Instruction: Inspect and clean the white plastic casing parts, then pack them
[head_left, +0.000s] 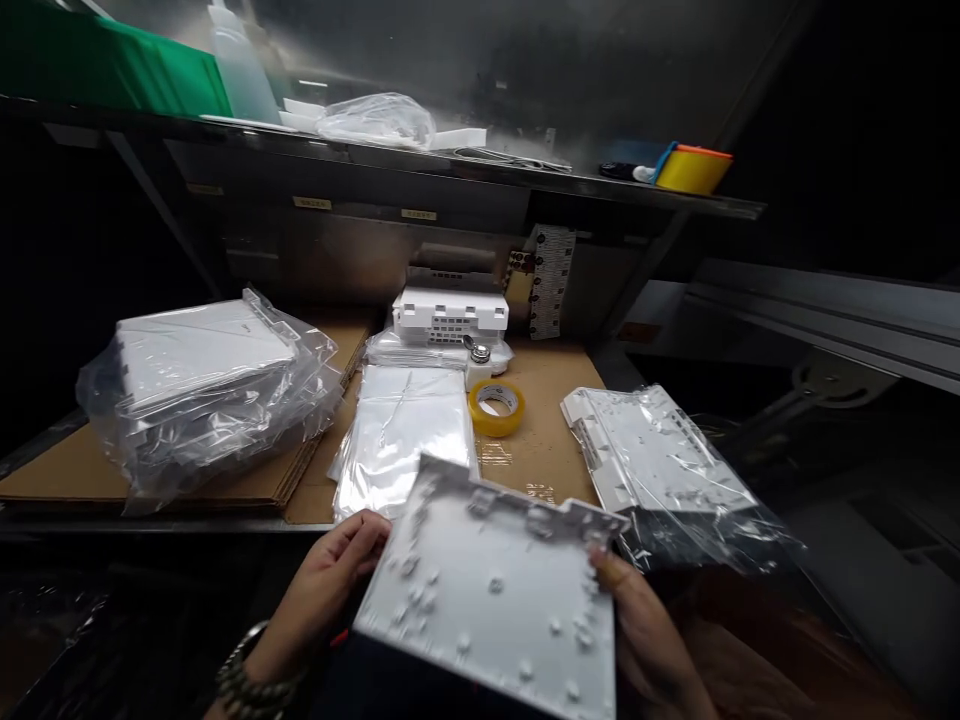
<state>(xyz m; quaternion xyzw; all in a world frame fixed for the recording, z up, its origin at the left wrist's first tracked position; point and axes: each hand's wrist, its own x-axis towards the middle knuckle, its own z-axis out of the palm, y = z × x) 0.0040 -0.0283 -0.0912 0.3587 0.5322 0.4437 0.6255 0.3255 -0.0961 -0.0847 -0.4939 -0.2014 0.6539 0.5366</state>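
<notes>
A white plastic panel (517, 600) with small raised posts is held up in front of the bench, tilted. My right hand (637, 610) grips its right edge, the thumb on the near face. Beside the panel's left edge is my left hand (337, 570), its fingers curled; whether they touch the panel or hold anything is hidden. Just beyond the panel lies a stack of clear plastic bags (409, 430). A yellow tape roll (515, 420) lies right of the bags, next to a small white bottle with a metal top (478, 368).
Bagged white panels (202, 350) are piled on cardboard (67, 470) at left. Another white panel (645, 450) lies partly on clear film at right. White parts (450, 310) stand at the back. A metal shelf (525, 178) overhead carries a bottle (244, 75) and a yellow roll (694, 170).
</notes>
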